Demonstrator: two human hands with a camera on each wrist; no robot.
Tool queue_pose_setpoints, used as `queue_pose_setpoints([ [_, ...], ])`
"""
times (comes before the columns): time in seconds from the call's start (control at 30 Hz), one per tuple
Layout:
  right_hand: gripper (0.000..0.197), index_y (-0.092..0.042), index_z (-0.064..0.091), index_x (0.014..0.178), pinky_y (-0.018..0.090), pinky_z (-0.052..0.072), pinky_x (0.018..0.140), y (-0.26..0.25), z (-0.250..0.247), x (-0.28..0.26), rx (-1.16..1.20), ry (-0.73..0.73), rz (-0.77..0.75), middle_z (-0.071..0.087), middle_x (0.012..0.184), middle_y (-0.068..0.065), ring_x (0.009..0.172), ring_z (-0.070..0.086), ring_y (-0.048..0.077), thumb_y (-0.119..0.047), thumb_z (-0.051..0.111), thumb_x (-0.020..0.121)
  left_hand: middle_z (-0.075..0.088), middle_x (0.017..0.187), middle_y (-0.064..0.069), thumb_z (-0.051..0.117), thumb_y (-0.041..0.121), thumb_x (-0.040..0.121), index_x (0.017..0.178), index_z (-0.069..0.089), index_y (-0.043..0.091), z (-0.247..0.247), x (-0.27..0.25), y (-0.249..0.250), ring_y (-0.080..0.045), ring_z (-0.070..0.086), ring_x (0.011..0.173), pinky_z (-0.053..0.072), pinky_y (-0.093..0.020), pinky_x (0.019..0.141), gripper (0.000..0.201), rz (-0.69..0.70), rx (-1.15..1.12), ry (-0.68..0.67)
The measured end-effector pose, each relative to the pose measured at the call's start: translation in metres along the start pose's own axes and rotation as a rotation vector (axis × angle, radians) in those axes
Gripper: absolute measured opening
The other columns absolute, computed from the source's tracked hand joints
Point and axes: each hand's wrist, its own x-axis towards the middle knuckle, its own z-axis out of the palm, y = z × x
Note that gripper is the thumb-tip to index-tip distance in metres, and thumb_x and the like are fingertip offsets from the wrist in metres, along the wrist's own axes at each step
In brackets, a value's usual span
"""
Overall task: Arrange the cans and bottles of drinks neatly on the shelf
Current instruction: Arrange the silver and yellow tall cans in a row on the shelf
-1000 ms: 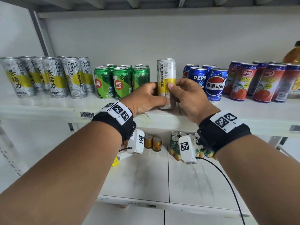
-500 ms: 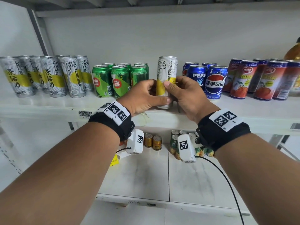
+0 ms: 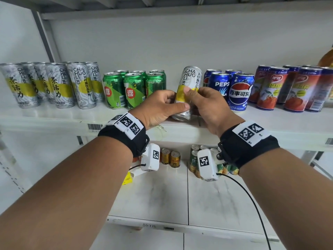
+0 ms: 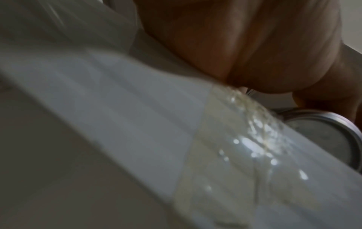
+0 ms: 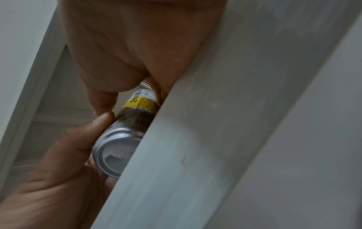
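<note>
Both my left hand [image 3: 158, 107] and right hand [image 3: 210, 105] grip the tilted can [image 3: 189, 82] between green cans [image 3: 133, 87] and Pepsi cans [image 3: 232, 89] on the shelf [image 3: 54, 120].

A shop: a white shelf [image 3: 54, 121] with barcode tags [image 3: 94, 126] holds drink cans [image 3: 115, 91].

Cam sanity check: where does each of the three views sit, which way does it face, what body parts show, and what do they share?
Head: on the head, facing forward and down at the upper shelf; both forearms, left hand and right hand holding the tilted silver-yellow can.
Left wrist: under the left wrist, looking up past the shelf edge; palm and can base.
Right wrist: under the right wrist, below the shelf edge; both hands around the can.
Shared: all three show that can.
</note>
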Motion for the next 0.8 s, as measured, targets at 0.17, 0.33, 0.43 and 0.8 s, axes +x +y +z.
queue_pose_setpoints([
  [0.17,0.04,-0.006,0.068,0.123,0.05,0.064,0.087,0.0027,-0.0022,0.0007,0.058,-0.047,-0.026,0.078,0.111,0.016,0.102,0.077,0.035,-0.027,0.081,0.091,0.078,0.123,-0.013,0.096,0.037,0.069,0.128,0.068,0.007,-0.0012,-0.0003,-0.0021,-0.031,0.073,0.12,0.056,-0.052,0.109,0.072,0.03,0.015,0.031],
  [0.33,0.043,-0.006,0.064,0.131,0.053,0.062,0.093,0.0031,-0.0033,-0.001,0.054,-0.077,-0.097,0.076,0.119,0.016,0.109,0.074,0.035,-0.012,0.079,0.091,0.078,0.125,-0.009,0.1,0.029,0.063,0.128,0.068,0.014,-0.0003,-0.0011,-0.0022,-0.032,0.073,0.12,0.059,-0.054,0.105,0.074,0.033,0.022,0.025],
  [0.43,0.044,-0.006,0.064,0.131,0.05,0.061,0.096,0.0039,-0.0027,-0.0028,0.021,-0.08,-0.132,0.076,0.12,0.014,0.111,0.074,0.032,-0.007,0.079,0.09,0.081,0.118,-0.001,0.101,0.03,0.061,0.123,0.069,0.022,0.0004,-0.0008,-0.0027,-0.025,0.076,0.114,0.062,-0.049,0.1,0.07,0.024,0.084,0.037],
  [0.8,0.051,-0.01,0.06,0.121,0.059,0.063,0.086,0.0058,-0.0006,-0.0034,-0.043,-0.022,-0.136,0.074,0.117,0.017,0.108,0.074,0.034,-0.019,0.09,0.081,0.081,0.107,0.015,0.102,0.046,0.053,0.115,0.068,0.034,0.0039,-0.0025,0.0001,-0.006,0.078,0.098,0.064,-0.029,0.081,0.072,0.039,0.226,0.069],
])
